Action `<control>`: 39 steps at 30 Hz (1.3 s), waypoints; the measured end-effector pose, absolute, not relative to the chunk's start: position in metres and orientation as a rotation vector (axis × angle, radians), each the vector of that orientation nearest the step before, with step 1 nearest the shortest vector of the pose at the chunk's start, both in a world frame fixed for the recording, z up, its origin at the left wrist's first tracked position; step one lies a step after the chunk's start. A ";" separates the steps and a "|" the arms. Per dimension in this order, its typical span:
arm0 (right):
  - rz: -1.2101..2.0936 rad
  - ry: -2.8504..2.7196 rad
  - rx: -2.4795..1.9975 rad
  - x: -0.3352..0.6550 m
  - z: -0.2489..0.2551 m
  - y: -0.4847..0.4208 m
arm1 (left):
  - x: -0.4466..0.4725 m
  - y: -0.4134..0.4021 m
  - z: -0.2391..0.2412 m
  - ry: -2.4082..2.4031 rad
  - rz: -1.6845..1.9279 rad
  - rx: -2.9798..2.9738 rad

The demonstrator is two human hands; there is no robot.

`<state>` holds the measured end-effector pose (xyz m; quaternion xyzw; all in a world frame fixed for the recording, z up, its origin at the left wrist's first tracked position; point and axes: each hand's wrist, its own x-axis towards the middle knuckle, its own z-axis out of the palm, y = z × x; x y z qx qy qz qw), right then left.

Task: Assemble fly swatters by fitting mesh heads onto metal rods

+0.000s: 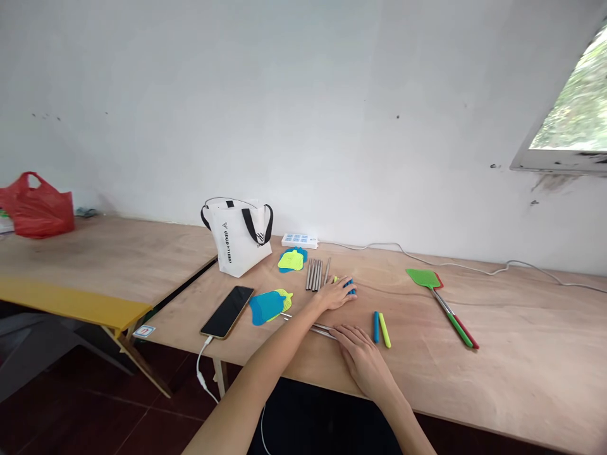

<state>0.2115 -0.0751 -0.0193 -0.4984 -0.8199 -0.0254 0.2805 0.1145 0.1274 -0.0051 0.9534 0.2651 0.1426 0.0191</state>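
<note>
My left hand [336, 294] reaches across and lies over a few blue handle grips [351, 288], its fingers apart and partly covering them. A bit of yellow-green grip shows beside the knuckles. My right hand [363, 357] lies flat, fingers stretched out, at the end of thin metal rods [323, 330]. Those rods lead left to blue and yellow-green fly swatter heads [269, 307], partly behind my left forearm. Several loose metal tubes [313, 275] lie side by side beyond my left hand. One blue grip [376, 327] and one yellow-green grip [385, 330] lie right of my right hand.
More swatter heads [293, 259] lie near a white power strip [299, 241]. A white tote bag [241, 243] and a charging phone [228, 311] stand left. Two assembled swatters, green [423, 277] and red [467, 332], lie right. A red plastic bag [40, 208] sits on the neighbouring table.
</note>
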 end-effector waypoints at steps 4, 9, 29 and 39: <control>-0.108 -2.210 -1.307 0.213 -0.022 -0.074 | 0.114 0.123 -0.004 0.835 0.449 2.966; -0.157 -2.166 -1.330 0.213 -0.026 -0.073 | 0.102 0.104 0.005 0.852 0.524 2.892; -0.218 -2.127 -1.462 0.214 -0.018 -0.077 | -0.026 0.007 0.015 0.979 0.593 2.398; -0.423 -1.907 -1.616 0.243 -0.020 -0.071 | -0.019 0.015 0.003 0.901 0.780 2.407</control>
